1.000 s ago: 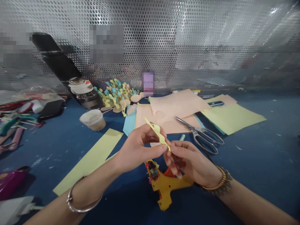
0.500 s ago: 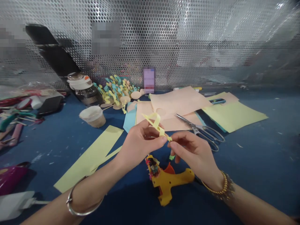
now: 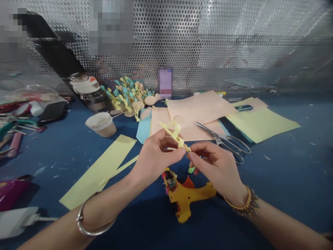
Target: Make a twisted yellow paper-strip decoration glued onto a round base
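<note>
A narrow yellow paper strip (image 3: 174, 132), twisted into a spiral, is held above the blue table between both my hands. My left hand (image 3: 155, 157) pinches it with thumb and fingers at the middle of the view. My right hand (image 3: 214, 164) pinches the strip's near end right beside the left fingertips; a small green piece shows under its fingers. Below the hands lies a yellow glue gun (image 3: 184, 196) with scraps stuck at its nozzle.
Scissors (image 3: 227, 141) lie right of my hands on peach paper sheets (image 3: 197, 111). Yellow sheets (image 3: 260, 124) sit far right, a long yellow strip (image 3: 101, 171) at left, a paper cup (image 3: 102, 124) and a pile of twisted paper pieces (image 3: 127, 96) behind. Tools crowd the left edge.
The strip has gone from nearly straight to a curled spiral as my fingers twisted it. Both hands rose slightly, and the view shifted a little.
</note>
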A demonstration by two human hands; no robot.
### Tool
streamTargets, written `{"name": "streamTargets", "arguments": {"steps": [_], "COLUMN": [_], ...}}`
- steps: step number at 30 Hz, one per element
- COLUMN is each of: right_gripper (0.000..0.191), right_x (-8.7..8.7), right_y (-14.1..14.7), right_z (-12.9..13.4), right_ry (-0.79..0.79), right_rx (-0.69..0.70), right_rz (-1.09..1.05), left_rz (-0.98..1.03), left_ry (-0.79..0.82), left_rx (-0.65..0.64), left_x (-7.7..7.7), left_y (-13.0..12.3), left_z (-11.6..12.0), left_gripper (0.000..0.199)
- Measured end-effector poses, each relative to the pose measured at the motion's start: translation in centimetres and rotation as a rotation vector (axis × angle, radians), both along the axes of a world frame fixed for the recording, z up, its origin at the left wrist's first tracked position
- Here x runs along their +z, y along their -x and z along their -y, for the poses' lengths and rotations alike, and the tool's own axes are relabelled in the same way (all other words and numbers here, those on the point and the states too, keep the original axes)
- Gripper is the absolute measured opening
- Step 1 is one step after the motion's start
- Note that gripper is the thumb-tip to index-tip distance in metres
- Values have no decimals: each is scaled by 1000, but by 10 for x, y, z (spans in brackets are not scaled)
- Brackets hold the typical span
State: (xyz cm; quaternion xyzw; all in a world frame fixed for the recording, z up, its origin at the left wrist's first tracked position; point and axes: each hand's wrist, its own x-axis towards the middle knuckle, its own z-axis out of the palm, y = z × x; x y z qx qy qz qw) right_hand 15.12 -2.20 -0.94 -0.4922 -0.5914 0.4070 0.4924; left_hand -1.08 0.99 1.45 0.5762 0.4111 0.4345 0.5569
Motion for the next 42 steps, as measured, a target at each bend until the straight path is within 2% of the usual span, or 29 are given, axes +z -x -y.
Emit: {"name": "streamTargets", "arguments": {"steps": [9,17,33,42], "right_gripper": [10,10,7,6], "right_x": [2,2,0,1], "right_y": [2,0,1,3], "right_z": [0,-1,-1,-1], "right_ry": [-41,-1,-97,-68], "right_rx": [-36,-50,-72,-70], "right_rz": [61,24,79,35], "left_rz": [-2,26,-35,-23], "left_ry": [3,-10,-38,-14], "left_rx": [-17,2,5,19], "left_x": [-5,-1,-5,-6], "left_y": [0,-1,1,0], "left_z": [0,3,1,2], "left_gripper": [18,24,20,16]}}
